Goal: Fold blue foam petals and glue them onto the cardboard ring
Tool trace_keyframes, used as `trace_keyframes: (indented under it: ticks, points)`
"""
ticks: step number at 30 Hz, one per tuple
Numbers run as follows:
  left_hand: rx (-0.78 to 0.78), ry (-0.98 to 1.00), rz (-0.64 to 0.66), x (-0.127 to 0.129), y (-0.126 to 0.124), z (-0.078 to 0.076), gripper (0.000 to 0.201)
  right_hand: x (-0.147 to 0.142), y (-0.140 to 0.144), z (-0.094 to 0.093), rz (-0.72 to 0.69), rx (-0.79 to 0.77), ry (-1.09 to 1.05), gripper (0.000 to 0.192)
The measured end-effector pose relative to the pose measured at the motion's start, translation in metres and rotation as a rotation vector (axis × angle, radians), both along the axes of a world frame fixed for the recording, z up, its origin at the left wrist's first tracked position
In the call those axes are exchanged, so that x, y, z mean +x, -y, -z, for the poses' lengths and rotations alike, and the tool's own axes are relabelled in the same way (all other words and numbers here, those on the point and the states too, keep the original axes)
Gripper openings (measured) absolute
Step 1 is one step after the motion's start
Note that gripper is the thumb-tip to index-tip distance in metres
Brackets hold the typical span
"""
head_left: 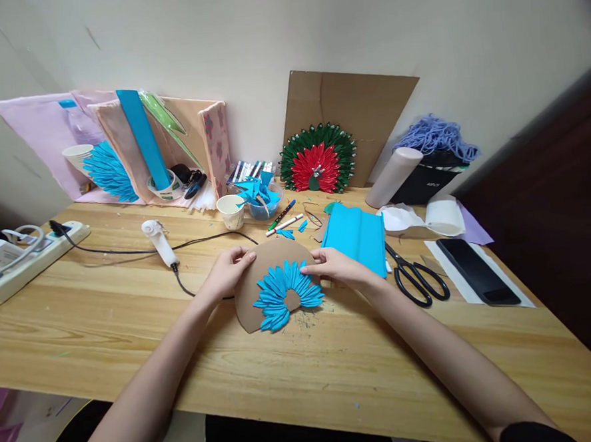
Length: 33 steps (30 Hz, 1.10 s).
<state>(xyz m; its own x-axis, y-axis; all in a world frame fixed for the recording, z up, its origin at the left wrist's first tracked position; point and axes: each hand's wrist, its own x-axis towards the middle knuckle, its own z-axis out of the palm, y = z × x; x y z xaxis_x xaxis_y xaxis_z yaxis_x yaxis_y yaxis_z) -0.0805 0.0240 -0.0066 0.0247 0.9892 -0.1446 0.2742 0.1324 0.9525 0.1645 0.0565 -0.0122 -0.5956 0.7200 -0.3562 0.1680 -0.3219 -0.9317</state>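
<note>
A rounded piece of brown cardboard [248,310] is held over the wooden table, tilted toward me. Bright blue crepe-paper petals [276,290] fan across its front around a bare half-round centre. My left hand [230,273] grips the upper left edge, thumb in front and fingers mostly behind. At the upper right edge, my right hand [332,265] pinches the cardboard, with one fingertip touching the petals. A few loose blue petals [286,234] lie just beyond it. Folded blue crepe paper [355,237] lies right behind my right hand.
Black-handled scissors [419,283] and a phone [476,270] lie to the right. A white glue gun [159,242] with its cord stands left, near a power strip [37,257]. Behind are a paper cup [231,211], a tub of blue scraps [264,206] and a red-green fan [317,163].
</note>
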Motion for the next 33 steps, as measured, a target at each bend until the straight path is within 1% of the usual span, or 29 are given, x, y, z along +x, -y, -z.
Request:
trace_keyframes:
  ticks: [5,13,16,18,20,22,23,24,27,30,33]
  points:
    - [0.012,0.031,-0.034,0.003,0.0,0.007,0.038,0.0,0.0,-0.001,0.031,0.024,0.038,0.029]
    - [0.005,0.071,-0.05,0.002,-0.003,0.013,0.038,0.001,-0.001,0.0,0.049,0.051,0.078,0.03]
    - [0.001,0.102,-0.037,0.001,-0.004,0.016,0.039,0.011,-0.01,-0.004,0.119,0.091,0.082,0.031]
    - [-0.011,0.12,-0.027,0.002,-0.005,0.018,0.039,0.02,-0.021,-0.009,0.215,0.206,0.123,0.032]
    - [-0.024,0.119,-0.009,0.006,-0.007,0.019,0.036,0.027,-0.035,-0.014,0.312,0.431,0.205,0.028]
    - [-0.021,0.098,0.017,0.014,-0.01,0.02,0.034,0.027,-0.05,-0.018,0.356,0.671,0.338,0.023]
    - [-0.014,0.082,0.024,0.018,-0.012,0.021,0.032,0.023,-0.057,-0.018,0.347,0.75,0.413,0.021]
    - [-0.007,0.064,0.03,0.023,-0.014,0.02,0.031,0.017,-0.064,-0.017,0.305,0.793,0.492,0.018]
    - [0.024,-0.032,0.059,0.035,-0.019,0.018,0.028,-0.011,-0.081,-0.007,0.222,0.797,0.548,0.006]
    - [0.152,-0.266,0.089,0.041,-0.02,0.013,0.027,-0.036,-0.091,0.006,0.19,0.799,0.575,0.008]
    - [0.293,-0.487,0.062,0.039,-0.017,0.01,0.029,-0.046,-0.095,0.015,0.174,0.789,0.577,0.01]
